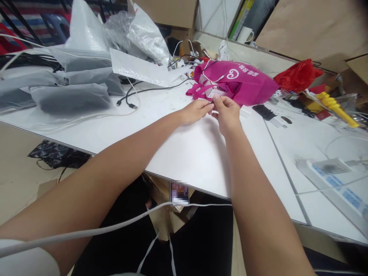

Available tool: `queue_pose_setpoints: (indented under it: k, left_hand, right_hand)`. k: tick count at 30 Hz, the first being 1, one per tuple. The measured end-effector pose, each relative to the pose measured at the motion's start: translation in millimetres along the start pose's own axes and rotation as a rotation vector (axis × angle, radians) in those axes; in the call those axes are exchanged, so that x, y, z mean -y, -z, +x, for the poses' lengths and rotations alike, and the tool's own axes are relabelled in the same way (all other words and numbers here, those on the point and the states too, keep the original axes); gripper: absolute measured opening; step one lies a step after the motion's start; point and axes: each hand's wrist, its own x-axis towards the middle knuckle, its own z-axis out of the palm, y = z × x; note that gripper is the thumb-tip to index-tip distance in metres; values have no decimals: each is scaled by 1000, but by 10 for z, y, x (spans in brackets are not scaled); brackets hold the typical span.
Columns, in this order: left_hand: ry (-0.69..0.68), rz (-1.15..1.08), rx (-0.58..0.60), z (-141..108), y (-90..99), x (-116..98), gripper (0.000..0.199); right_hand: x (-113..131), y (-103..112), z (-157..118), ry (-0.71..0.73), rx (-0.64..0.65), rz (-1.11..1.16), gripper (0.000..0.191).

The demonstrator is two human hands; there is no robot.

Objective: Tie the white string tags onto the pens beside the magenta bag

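White cable (94, 231) across foreground; pinching small dark piece (212, 102) between left hand (195, 111) and right hand (229, 112), near magenta carrier bag (255, 84).

Setting: cluttered workroom or small workshop — unclear which. Evidence: grey plastic bags (71, 96) piled at the white table's (186, 153) left end, black cables (28, 63) bundled behind, USB lead (132, 106) alongside, cardboard (172, 11) beyond the far edge.

Held pc. (212, 102) dk.; bag (260, 88) pink w/ wht print (249, 72); tbl. (198, 153) wht.
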Motion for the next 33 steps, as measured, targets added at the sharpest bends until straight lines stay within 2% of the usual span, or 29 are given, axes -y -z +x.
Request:
queue_pose_setpoints:
  k: [6,12,16,20,23,25,27,30,33]
  left_hand:
    - [129,-196,86,-28,30,-39,37]
    - [71,-227,134,47,63,90,44]
    - [35,-167,106,66,82,138,44]
    - [-7,-45,5,85,158,148,41]
    - [-86,108,-150,122,302,180,37]
    - [-137,210,-257,153,415,229,34]
    - [-163,287,-326,178,505,293,34]
    - [-170,354,-352,196,567,375,35]
    - [-164,374,-333,191,572,404,35]
  right_hand:
    - [83,-27,-51,-73,16,74,56]
    - [139,-74,-96,-107,-8,90,54]
    - [120,-85,-105,-123,5,67,50]
    - [-20,-65,-29,-93,-17,28,44]
    - [-208,-46,54,25,-38,-157,36]
    - [-328,-54,84,132,36,-457,28]
    - [-411,-79,83,204,145,-752,32]
    - [-438,-113,43,261,244,-956,33]
    - [-380,-115,-7,273,246,-953,22]
